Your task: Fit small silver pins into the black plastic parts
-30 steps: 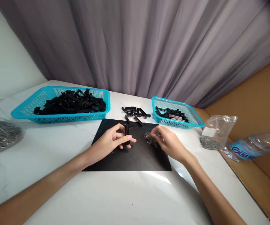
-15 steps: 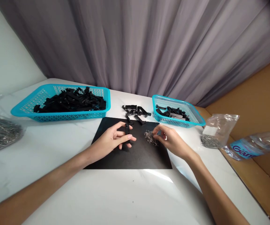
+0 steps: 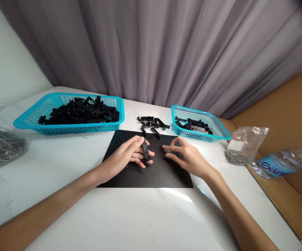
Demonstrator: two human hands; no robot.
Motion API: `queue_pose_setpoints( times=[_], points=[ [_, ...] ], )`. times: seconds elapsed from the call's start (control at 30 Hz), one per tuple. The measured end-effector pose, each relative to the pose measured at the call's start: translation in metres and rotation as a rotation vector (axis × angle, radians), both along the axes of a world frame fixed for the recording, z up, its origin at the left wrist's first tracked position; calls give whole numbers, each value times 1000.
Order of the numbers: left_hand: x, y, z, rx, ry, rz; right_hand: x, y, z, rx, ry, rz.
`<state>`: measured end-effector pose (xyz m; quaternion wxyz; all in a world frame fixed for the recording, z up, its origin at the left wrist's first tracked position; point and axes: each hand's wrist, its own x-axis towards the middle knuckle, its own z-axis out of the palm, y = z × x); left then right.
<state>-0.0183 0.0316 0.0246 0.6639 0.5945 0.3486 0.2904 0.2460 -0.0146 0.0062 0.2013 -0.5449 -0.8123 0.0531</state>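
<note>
1. Two bare hands work over a flat black rectangular mat (image 3: 145,179) on a white marbled tabletop (image 3: 114,219).
2. The left hand (image 3: 126,157) grips a slender black plastic part (image 3: 146,150), tilted, above the mat; a light thumb-and-finger hold, with the working face uncovered, should suit it.
3. The right hand (image 3: 192,158) has parted, curved fingers at a small heap of silvery metal pieces (image 3: 170,151); whether a piece is caught between them cannot be told. Lifting one piece from the heap's edge would probably avoid tangling or scattering the rest.
4. Several loose black plastic parts (image 3: 147,119) lie beyond and at the mat's far edge, near enough to be nudged by outstretched fingers.
5. Flanking them stand a large turquoise perforated basket (image 3: 80,129), heaped with black parts, and a smaller turquoise basket (image 3: 194,135), holding fewer.
6. A clear plastic bag of metal pieces (image 3: 4,148) lies at far left; a smaller labelled clear bag (image 3: 255,139) and a transparent plastic bottle (image 3: 284,164) stand or lie at right, apart from the hands.
</note>
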Motion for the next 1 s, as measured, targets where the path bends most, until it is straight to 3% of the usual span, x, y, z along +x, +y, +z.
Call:
queue_pose_setpoints(
  times=[0.1,0.27,0.53,0.77,1.0],
  points=[
    [0,0,-2,12,-7,-19,-8,0,-7,61,-97,18],
    [1,3,-6,20,7,-14,-15,2,-6,115,-52,6],
    [1,3,-6,9,2,-15,-6,2,1,-23,169,-125],
    [0,1,0,-86,-108,-99,0,4,7,-106,469,-64],
    [0,-2,2,-99,-182,-156,-1,1,17,-111,441,-28]
  ],
)
